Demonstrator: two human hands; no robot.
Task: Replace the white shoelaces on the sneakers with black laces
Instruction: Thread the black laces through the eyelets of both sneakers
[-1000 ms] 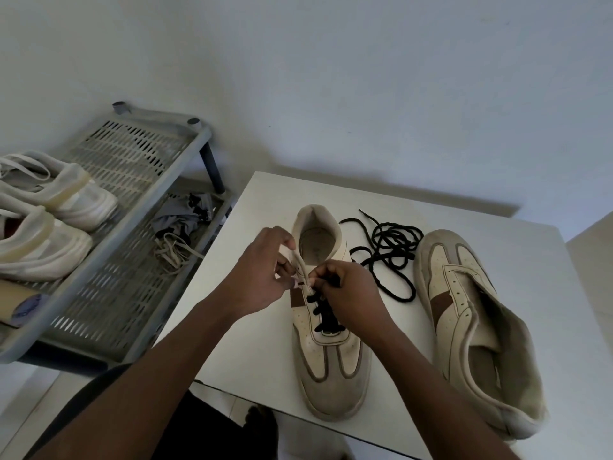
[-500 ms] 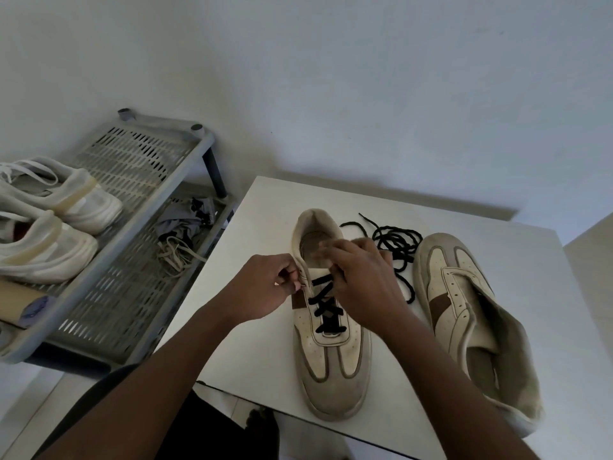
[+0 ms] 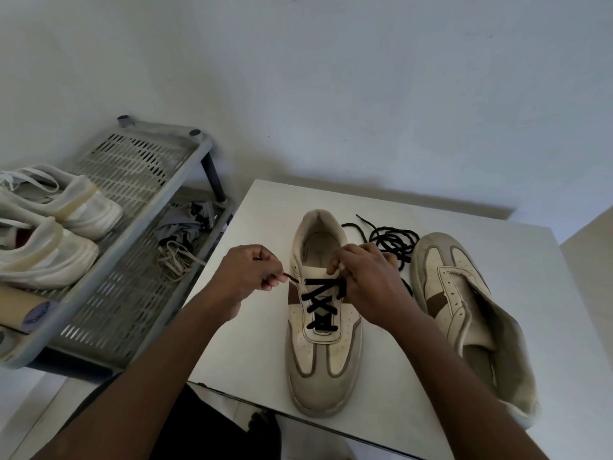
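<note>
Left hand (image 3: 248,277), right hand (image 3: 368,280): both bare, knuckles and tendons marked on backs. Left forearm (image 3: 149,376), right forearm (image 3: 464,393): bare from wrist to bottom frame edge, slim, broader toward camera. Black garment (image 3: 185,423) low between forearms: matte, plain, soft folds. Greyer strip along its left edge, just beside left forearm. Dark shape (image 3: 262,423) right of garment, small and rounded, perhaps toes; too dim to tell.
</note>
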